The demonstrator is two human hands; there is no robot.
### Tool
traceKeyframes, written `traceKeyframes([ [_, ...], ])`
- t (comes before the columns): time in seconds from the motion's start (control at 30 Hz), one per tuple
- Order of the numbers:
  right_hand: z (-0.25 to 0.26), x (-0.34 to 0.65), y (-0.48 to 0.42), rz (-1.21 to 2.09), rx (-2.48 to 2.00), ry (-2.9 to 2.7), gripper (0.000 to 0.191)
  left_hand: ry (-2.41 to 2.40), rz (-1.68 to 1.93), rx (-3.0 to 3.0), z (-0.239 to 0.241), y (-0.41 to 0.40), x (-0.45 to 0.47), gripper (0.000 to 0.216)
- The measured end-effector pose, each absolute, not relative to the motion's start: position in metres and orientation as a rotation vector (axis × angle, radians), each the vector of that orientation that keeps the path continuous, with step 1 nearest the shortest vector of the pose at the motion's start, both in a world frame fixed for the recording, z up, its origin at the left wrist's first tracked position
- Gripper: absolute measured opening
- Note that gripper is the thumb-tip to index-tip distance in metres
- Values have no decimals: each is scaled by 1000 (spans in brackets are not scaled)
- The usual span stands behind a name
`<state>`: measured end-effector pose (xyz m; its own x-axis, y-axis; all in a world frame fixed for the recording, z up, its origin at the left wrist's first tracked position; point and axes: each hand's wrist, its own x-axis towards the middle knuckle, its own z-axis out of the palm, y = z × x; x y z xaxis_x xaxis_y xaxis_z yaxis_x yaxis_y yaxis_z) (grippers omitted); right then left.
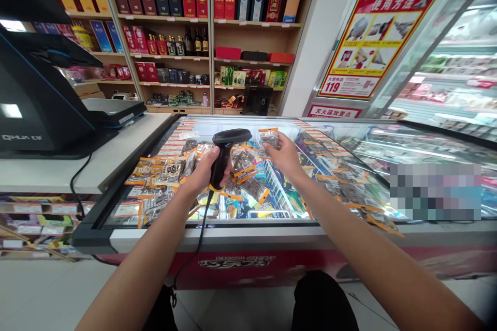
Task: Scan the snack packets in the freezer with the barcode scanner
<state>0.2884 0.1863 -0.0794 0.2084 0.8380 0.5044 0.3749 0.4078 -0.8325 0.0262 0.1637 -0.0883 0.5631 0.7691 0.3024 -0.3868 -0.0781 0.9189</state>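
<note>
Wrapped around the handle of a black corded barcode scanner (232,137) is my left hand (205,170), over the middle of a glass-topped chest freezer (155,240). My right hand (285,155) pinches a small snack packet (268,138) with orange edges, to the right of the scanner's head. Similar packets with orange ends (171,170) lie in a heap on the glass around and left of my left hand. More such packets (345,181) are spread on the right side of the glass. From the scanner's grip a cable (201,232) hangs down over the freezer's front.
At the left, a counter (128,150) carries a dark checkout machine (39,93) and a scale (114,111). Shelves (212,51) with boxed bottles stand behind the freezer. A red poster (384,26) hangs at the right. My knees (322,300) are close to the freezer's front.
</note>
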Motion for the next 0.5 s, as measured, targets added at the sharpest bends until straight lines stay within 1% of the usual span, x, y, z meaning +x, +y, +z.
traceKeyframes([
  [0.13, -81, 286, 186, 407, -1172, -1422, 34, 395, 927, 1401, -86, 160, 29, 64],
  [0.3, -79, 282, 186, 418, -1130, -1446, 29, 383, 950, 1410, -91, 164, 28, 62],
  [0.5, -79, 282, 184, 410, -1184, -1451, 29, 357, 974, 1359, -90, 165, 28, 61],
])
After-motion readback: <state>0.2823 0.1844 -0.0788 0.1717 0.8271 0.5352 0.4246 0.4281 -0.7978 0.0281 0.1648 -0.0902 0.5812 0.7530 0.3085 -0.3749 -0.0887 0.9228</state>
